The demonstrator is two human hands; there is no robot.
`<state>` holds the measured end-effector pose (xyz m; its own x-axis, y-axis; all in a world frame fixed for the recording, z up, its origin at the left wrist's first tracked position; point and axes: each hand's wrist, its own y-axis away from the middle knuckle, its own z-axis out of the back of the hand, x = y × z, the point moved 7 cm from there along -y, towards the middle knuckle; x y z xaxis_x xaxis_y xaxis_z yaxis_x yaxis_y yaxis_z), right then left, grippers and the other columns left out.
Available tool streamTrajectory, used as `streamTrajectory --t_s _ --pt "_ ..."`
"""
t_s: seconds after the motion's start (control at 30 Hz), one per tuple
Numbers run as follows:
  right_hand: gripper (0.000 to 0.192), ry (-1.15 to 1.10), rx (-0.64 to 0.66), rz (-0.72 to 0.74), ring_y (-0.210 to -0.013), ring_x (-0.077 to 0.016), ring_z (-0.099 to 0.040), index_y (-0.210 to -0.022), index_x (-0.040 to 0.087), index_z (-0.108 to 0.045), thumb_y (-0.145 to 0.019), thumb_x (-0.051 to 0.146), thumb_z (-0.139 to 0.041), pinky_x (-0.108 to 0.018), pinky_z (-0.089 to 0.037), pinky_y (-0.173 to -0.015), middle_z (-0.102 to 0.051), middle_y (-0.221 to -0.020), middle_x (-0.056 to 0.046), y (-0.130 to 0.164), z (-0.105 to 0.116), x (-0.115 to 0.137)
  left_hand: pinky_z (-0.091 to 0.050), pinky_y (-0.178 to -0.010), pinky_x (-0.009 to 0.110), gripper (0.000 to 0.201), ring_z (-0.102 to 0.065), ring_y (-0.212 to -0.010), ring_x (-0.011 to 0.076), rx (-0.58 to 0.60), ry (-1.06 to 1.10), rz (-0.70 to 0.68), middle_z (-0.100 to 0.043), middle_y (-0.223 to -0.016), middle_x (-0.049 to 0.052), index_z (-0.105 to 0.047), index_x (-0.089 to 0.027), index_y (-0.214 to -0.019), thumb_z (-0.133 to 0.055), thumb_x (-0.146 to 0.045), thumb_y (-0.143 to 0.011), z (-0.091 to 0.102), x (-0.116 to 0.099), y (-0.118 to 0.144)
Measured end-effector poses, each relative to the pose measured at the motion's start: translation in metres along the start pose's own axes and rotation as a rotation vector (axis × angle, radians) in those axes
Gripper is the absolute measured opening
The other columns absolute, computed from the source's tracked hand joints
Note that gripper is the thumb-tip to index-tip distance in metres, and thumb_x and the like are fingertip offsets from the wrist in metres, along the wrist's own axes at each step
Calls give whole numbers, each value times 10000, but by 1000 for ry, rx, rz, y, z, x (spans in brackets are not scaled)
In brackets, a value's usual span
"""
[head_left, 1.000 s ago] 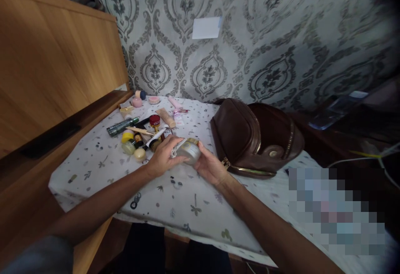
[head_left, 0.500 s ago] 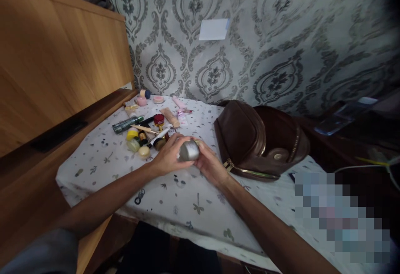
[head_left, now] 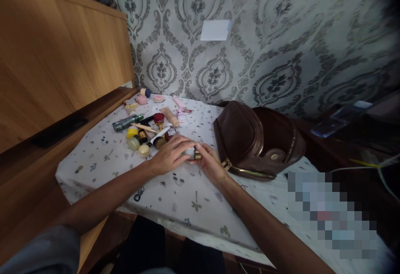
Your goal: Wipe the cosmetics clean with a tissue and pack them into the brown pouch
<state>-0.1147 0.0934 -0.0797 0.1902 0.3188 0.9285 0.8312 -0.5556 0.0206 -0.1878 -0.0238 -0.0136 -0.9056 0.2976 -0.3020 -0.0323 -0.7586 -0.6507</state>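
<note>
Left hand (head_left: 170, 154) cupped over a small silver jar (head_left: 190, 152), right hand (head_left: 210, 164) pinching its side. Brown bag (head_left: 256, 140) just beside; cosmetics clutter (head_left: 146, 128) behind on the tabletop (head_left: 175, 199).

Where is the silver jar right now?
Head view, centre: the silver jar sits between left hand and right hand, beside the brown bag.

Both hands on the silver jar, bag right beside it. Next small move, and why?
Probably lift the silver jar toward the brown bag. The left hand covers it, the right hand pinches its side, and the bag lies close on the right.
</note>
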Motion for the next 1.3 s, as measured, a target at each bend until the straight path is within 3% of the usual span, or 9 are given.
streamTrajectory --t_s 0.17,0.37,0.6,0.7,0.8,1.0,1.13,1.3 --pt "421 -14 46 2 -726 -140 -615 -1088 291 -650 -729 459 -794 -272 -566 -590 -628 -889 23 5 -7 6 -448 -1058 480 600 -511 -1245 285 28 11 29 -546 -1295 139 -372 -222 -1412 -648 -386 -905 -8 2 1" --pt "511 -25 153 -58 -838 -147 -656 -1163 305 -647 -688 268 -831 -306 -587 -769 -662 -1014 16 10 -14 7 -487 -1011 481 741 -562 -1209 310 -26 68 191 -543 -1265 141 -352 -213 -1359 -783 -389 -782 -5 21 6" --pt "408 45 160 -67 -610 -151 -692 -1006 236 -624 -719 456 -813 -251 -561 -567 -684 -721 28 4 -10 -2 -480 -1025 478 324 -566 -1213 275 11 46 54 -583 -1253 124 -498 -214 -1196 -629 -234 -901 0 8 3" --pt "439 43 148 -71 -564 -145 -686 -963 221 -612 -714 530 -798 -235 -550 -521 -681 -686 29 4 -11 -2 -483 -1027 473 289 -573 -1201 268 4 37 17 -591 -1241 130 -518 -207 -1188 -611 -248 -917 5 1 1" --pt "414 21 121 -66 -546 -129 -673 -928 211 -620 -723 526 -794 -233 -559 -516 -675 -706 30 4 -10 0 -445 -1081 495 439 -508 -1288 292 41 61 18 -524 -1320 162 -478 -195 -1287 -630 -224 -876 7 -1 1" --pt "365 7 26 -76 -510 -126 -659 -880 210 -624 -736 500 -793 -210 -517 -444 -646 -679 32 1 -2 -1 -312 -1191 518 795 -267 -1477 289 191 121 29 -287 -1547 163 -254 -218 -1518 -453 -17 -775 -2 2 9" --pt "444 1 -22 -70 -497 -123 -660 -871 206 -618 -665 538 -830 -196 -505 -428 -640 -667 42 1 0 0 -374 -1165 452 687 -381 -1420 251 121 70 73 -383 -1515 131 -329 -227 -1500 -379 -17 -848 1 12 9" --pt "536 31 -44 -60 -530 -115 -674 -898 204 -582 -600 554 -859 -190 -521 -471 -632 -710 55 1 0 -1 -497 -1000 373 367 -606 -1126 220 -146 -13 147 -645 -1173 93 -571 -194 -1278 -407 -128 -956 24 17 6"
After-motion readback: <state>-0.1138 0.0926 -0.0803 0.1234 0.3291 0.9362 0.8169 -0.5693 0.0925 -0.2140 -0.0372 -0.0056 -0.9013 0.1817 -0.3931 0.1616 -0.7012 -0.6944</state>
